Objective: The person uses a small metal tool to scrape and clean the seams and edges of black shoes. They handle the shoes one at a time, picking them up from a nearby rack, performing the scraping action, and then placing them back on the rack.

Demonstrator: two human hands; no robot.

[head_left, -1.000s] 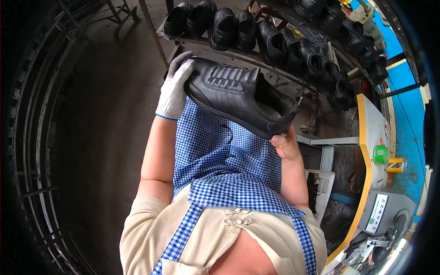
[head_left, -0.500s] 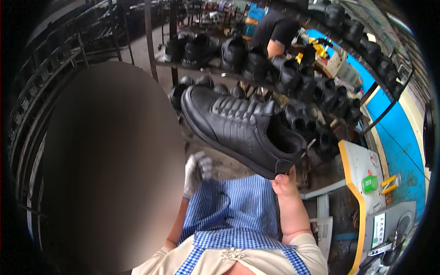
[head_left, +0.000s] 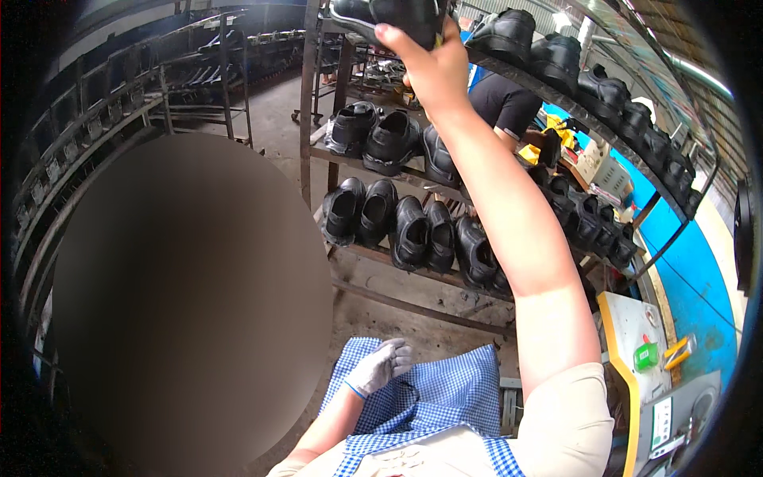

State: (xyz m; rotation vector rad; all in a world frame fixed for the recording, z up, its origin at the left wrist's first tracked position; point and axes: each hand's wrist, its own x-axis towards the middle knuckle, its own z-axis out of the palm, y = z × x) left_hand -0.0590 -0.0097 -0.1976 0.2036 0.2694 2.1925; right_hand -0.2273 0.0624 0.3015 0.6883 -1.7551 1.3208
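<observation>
Item: one dark metal rack (head_left: 306, 119), three tiers in my view, each bearing black shoes, toes and heels side by side: an upper row (head_left: 556, 62), a middle row (head_left: 391, 141) and a lower row (head_left: 343, 211). I judged those rows settled; only the shoe in my grip looked unplaced. Item: one white surface (head_left: 624, 318), yellow-edged, at my right. Item: one blue checked apron (head_left: 453, 389), worn. Item: one white slotted basket (head_left: 612, 179) beyond the rack, contents not discernible. Item: one black shoe (head_left: 405, 20), partly out of view, up by the upper tier's left end; whether it touched the shelf I could not tell. Hands: right (head_left: 433, 67), bare, wrapped around that shoe; left (head_left: 383, 366), gloved, loosely spread before the apron, nothing visible in it. Item: one small green tub (head_left: 645, 357) on the surface, contents unclear.
</observation>
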